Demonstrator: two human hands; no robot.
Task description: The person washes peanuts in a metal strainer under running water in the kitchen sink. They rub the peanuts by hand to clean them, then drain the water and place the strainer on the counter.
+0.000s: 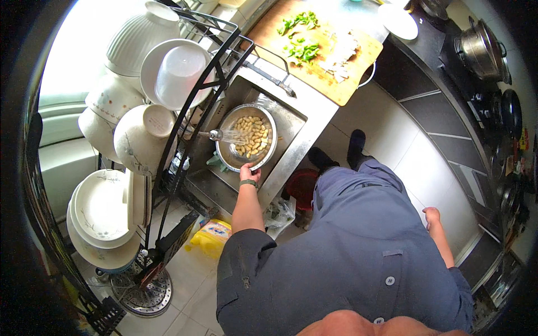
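Note:
My left hand [250, 173] grips the near rim of a round metal bowl [272, 151] in the steel sink [290, 115]. Peanuts in their shells [252, 133] lie in the bowl. From the left, a faucet with a spray head [216, 135] sends water onto them. My right hand [431, 215] hangs at my side above the floor, its fingers curled and touching no object; whether anything small is inside them cannot be seen. Beyond the sink, a wooden cutting board [332, 90] bears cut green peppers [301, 51] and pale chopped pieces [342, 59].
A black metal dish rack [197, 80] with stacked bowls [143, 46] and plates [103, 206] stands left of the sink. A yellow detergent bottle [210, 239] and a red bucket [301, 189] are low by the counter. A metal pot [479, 52] stands at the far right.

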